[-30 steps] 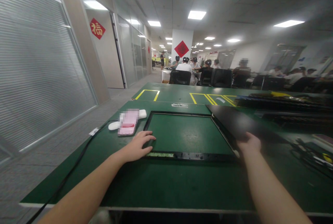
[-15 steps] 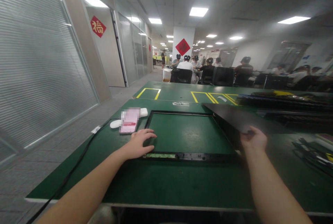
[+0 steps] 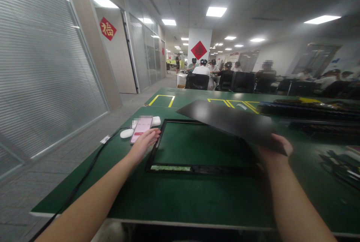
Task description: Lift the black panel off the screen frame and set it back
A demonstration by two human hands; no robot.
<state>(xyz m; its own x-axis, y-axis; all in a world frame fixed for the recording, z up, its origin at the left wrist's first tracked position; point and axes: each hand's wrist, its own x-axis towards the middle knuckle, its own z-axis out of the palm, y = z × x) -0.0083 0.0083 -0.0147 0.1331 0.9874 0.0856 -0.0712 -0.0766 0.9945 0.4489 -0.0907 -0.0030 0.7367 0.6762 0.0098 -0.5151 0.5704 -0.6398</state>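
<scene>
A black rectangular frame [image 3: 197,168] lies flat on the green table [image 3: 180,200], with the table surface showing through its opening. My right hand [image 3: 274,148] grips the near edge of a thin dark panel [image 3: 227,120] and holds it tilted over the frame's right half. My left hand [image 3: 144,140] is open, fingers stretched out, at the frame's left edge beside a pink phone [image 3: 141,128].
A white oblong object [image 3: 127,133] and a black cable [image 3: 92,155] lie left of the phone. Stacked dark panels [image 3: 306,108] and parts fill the table's right side. Yellow tape marks [image 3: 163,99] sit farther back. Several people sit at desks beyond.
My right hand has swung the dark panel leftward and raised it over the frame. My left hand has lifted off the frame's lower left corner and moved up toward the phone.
</scene>
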